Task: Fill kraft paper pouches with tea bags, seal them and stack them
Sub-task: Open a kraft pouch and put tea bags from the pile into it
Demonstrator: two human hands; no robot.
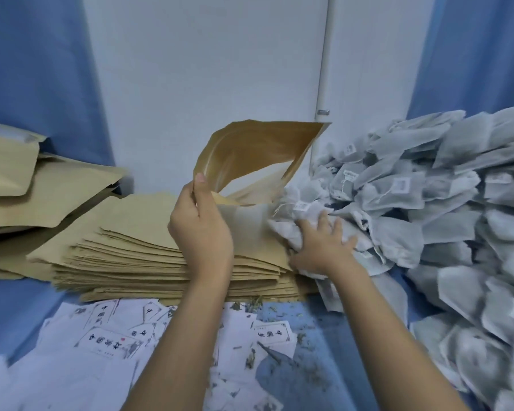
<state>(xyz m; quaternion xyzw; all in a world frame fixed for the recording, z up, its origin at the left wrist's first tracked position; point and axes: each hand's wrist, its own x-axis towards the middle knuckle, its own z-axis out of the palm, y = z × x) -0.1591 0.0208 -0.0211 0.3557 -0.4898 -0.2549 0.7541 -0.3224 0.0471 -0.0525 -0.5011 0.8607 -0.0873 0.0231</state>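
The left hand (201, 229) pinches the rim of an open brown kraft paper pouch (258, 155), held above the central stack of flat tan pouches (137, 250), while the right hand (321, 244) beside it curls spread fingers round grey-white mesh tea bags (288, 229) at the right-hand heap's left edge.

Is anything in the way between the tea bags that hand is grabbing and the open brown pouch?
Nothing visible is. The left hand holds the kraft pouch with its mouth open, and the tea bags that the right hand grips lie close beside that opening.
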